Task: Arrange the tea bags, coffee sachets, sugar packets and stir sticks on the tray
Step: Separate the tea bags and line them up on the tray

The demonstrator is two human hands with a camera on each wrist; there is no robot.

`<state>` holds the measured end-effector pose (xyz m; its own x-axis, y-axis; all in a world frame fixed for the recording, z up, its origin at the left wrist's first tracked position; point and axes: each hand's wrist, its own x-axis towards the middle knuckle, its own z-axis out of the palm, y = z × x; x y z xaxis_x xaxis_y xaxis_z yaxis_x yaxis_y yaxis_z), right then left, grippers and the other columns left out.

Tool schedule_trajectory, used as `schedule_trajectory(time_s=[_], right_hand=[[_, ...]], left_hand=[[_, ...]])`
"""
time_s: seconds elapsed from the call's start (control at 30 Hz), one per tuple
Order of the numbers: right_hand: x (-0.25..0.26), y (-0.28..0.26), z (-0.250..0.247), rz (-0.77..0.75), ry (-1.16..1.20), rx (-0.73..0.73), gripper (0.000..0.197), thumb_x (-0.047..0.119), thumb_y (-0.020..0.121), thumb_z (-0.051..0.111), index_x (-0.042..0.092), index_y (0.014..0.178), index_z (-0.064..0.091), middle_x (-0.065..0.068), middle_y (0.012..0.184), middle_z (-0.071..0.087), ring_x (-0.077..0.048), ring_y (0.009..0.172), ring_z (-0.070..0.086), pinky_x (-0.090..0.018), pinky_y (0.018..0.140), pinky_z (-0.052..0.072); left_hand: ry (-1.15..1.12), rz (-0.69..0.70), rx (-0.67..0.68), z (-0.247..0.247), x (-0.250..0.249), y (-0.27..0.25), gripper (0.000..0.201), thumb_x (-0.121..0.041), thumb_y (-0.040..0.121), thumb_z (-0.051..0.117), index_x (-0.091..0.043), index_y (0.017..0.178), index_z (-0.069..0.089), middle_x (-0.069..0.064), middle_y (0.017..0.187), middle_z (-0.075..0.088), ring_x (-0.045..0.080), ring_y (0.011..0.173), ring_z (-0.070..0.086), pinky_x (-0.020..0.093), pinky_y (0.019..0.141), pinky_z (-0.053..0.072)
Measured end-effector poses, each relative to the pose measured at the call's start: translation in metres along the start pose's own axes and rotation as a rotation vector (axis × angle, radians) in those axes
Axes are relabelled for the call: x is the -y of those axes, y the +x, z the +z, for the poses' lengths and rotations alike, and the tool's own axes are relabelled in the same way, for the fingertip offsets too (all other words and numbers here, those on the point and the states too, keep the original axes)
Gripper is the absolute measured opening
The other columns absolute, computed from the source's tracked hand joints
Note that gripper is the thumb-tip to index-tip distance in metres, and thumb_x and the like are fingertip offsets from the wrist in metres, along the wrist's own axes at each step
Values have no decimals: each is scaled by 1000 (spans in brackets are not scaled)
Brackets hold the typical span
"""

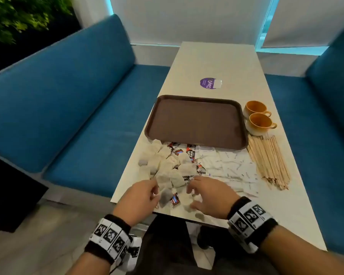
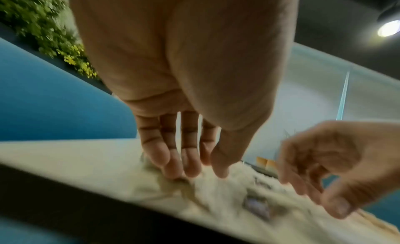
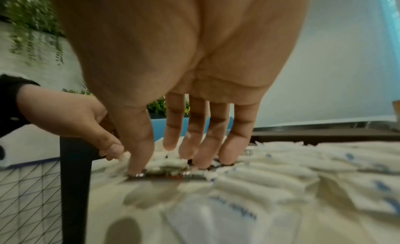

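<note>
An empty brown tray (image 1: 197, 120) lies across the middle of the white table (image 1: 216, 62). In front of it sits a heap of tea bags (image 1: 167, 165) mixed with dark coffee sachets (image 1: 191, 153), then white sugar packets (image 1: 228, 165), then wooden stir sticks (image 1: 268, 159) on the right. My left hand (image 1: 155, 188) (image 2: 194, 172) reaches into the near tea bags, fingers fairly straight, tips touching the pile. My right hand (image 1: 191, 193) (image 3: 184, 155) hovers beside it with spread, straight fingers, tips on the tea bags and sachets. Neither hand lifts anything.
Two orange cups (image 1: 256, 108) (image 1: 260, 122) stand right of the tray, behind the sticks. A purple round sticker (image 1: 208, 83) lies beyond the tray. Blue benches (image 1: 77, 96) flank the table. Tea bags lie close to the near table edge (image 1: 167, 212).
</note>
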<state>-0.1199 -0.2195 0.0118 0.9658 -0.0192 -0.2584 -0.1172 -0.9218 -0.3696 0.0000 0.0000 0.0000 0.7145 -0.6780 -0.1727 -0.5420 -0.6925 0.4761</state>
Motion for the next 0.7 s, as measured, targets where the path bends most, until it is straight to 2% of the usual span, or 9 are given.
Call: schedule_trajectory(time_s=[0.07,0.17,0.3,0.43,0.6,0.7], right_hand=[[5,2,7,16,26,15,39,45,80,75,33,111,55,12,114,52,-14,99,60,-35,81,52],[12,4,16,9,34,50,45,37,78,79,30,113,51,7,117,47,-19,95,57,-37,78,51],[15,10,21,19,58,3,29,23,87,68,27,111,51,5,116,41,-22,84,54,-36,73,48],[16,15,23,-9,79,-10,14,21,94,60,23,107,56,4,114,44,-24,87,57,-39,79,50],[11,13,19,-21,122,-68,7,21,96,58,24,102,61,6,108,49,-17,85,57,-35,79,51],[5,10,16,-30,197,-138,6,20,96,61,25,97,64,8,102,55,0,77,51,-25,77,46]], left_hand=[[16,-26,10,9,3,-3,24,-35,84,71,-30,83,47,-9,81,57,11,77,56,28,68,46],[-1,-21,-8,22,5,-10,37,-44,79,79,-33,90,46,-13,89,53,8,81,54,26,70,44],[-71,-98,-47,25,3,-9,47,-40,70,88,-33,96,49,-13,87,55,7,81,56,28,73,48],[-145,-179,-59,25,0,-8,49,-35,62,93,-31,94,55,-11,83,58,10,78,58,33,75,52],[-162,-175,-69,29,-5,-9,37,-25,69,88,-24,87,56,-11,91,48,13,78,54,33,74,49],[-159,-136,-67,30,-7,-9,25,-17,80,78,-24,84,54,-10,90,48,16,79,54,33,76,49]])
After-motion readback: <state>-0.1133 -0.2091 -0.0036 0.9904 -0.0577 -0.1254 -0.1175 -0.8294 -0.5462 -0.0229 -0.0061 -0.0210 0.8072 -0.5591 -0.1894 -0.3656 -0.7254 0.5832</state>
